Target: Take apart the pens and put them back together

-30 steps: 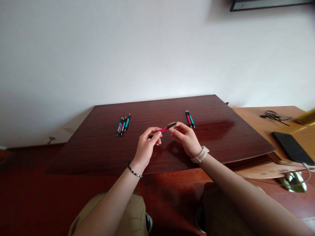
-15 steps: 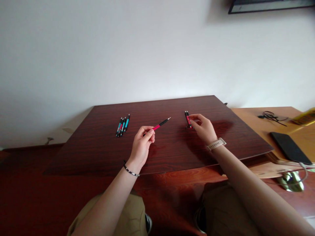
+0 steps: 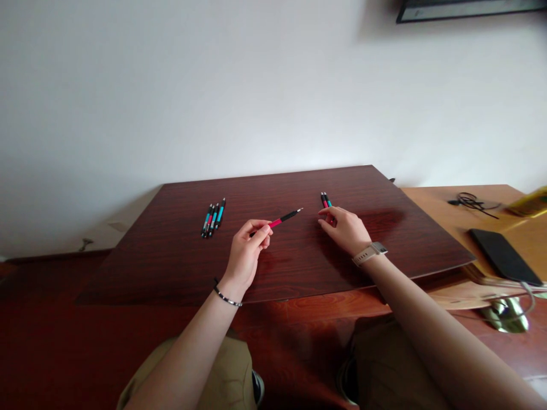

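Pen (image 3: 282,218) now in left hand (image 3: 247,249) alone

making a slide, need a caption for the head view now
Left hand holding a pink-black pen, right hand at two others.

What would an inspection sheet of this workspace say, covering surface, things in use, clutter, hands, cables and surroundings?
Surface: dark wooden table, glossy.
Things in use: pink-and-black pen, held; left group of teal and pink pens; right pair, one pink, one teal, partly hidden.
Clutter: black slab, perhaps a phone, and yellow item, on the side table.
Hands: left hand grips the held pen; right hand is at the right pair, contact unclear.
Cables: black cable loosely coiled; pale cable by the slab.
Surroundings: white wall, reddish floor.
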Available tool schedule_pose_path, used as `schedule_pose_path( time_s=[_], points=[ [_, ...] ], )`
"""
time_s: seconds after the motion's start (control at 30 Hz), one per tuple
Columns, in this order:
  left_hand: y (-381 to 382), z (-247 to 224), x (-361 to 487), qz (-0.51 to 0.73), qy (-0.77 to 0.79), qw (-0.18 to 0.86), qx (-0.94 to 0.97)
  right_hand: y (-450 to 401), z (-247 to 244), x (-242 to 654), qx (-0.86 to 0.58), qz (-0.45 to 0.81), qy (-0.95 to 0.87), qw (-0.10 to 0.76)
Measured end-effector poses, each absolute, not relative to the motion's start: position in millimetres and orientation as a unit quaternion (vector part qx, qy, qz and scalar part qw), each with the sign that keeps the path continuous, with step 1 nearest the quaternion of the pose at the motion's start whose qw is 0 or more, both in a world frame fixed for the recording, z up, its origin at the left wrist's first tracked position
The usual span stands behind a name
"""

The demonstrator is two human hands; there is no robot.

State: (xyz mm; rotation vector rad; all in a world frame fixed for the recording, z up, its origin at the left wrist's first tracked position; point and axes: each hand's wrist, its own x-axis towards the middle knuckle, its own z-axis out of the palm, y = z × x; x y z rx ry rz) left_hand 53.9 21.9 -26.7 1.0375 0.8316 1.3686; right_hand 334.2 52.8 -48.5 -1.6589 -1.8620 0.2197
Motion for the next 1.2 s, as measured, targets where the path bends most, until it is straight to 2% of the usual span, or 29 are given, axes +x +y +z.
schedule_pose_path(
  time_s=[0.43,0.53,0.6,0.73,0.8,0.9,1.2],
  points=[
    [21,-24,55,0.588,0.362,0.574,0.44,52,-52,331,-0.644,0.104,-0.707,0.273],
    [22,-25,55,0.585,0.371,0.559,0.455,51,-48,328,-0.645,0.104,-0.685,0.322],
    [22,-25,55,0.585,0.381,0.544,0.466,49,-44,324,-0.616,0.137,-0.667,0.396],
    [22,-27,57,0.583,0.391,0.532,0.473,42,-35,310,-0.488,0.36,-0.589,0.534],
    [21,-27,59,0.58,0.391,0.534,0.475,36,-31,301,-0.438,0.445,-0.556,0.548],
    [20,-26,61,0.571,0.391,0.535,0.485,29,-27,289,-0.393,0.504,-0.54,0.548],
    [17,-23,63,0.547,0.404,0.524,0.512,26,-22,282,-0.398,0.461,-0.539,0.582]
  ],
)
